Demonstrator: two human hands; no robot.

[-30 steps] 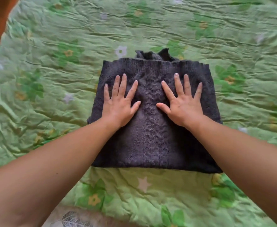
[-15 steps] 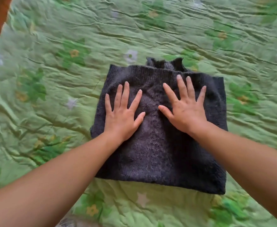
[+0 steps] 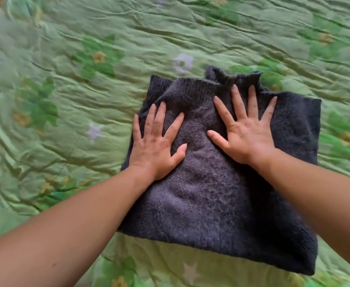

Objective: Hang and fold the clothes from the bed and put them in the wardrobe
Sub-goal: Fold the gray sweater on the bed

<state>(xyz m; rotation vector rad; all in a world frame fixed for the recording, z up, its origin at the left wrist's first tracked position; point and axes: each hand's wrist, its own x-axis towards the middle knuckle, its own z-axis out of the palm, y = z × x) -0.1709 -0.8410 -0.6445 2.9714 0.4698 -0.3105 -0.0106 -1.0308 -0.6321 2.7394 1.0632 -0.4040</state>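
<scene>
Green bedspread (image 3: 83,154) — folded sweater (image 3: 211,204) (hands (image 3: 155,148) (image 3: 246,137) flat)

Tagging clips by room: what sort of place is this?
Probably a bedroom: a green flowered bedspread, with the left hand and right hand pressing a folded dark sweater on it.

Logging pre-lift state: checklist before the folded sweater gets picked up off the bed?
1. Sweater folded into a compact rectangle: ok.
2. Left hand flat on it, fingers straight: ok.
3. Right hand flat on it, fingers spread: ok.
4. Far edge tidy: not ok, knit bunches up there.
5. Sweater lies on the bedspread: ok.
6. Wardrobe route: cannot tell, not in view.
</scene>
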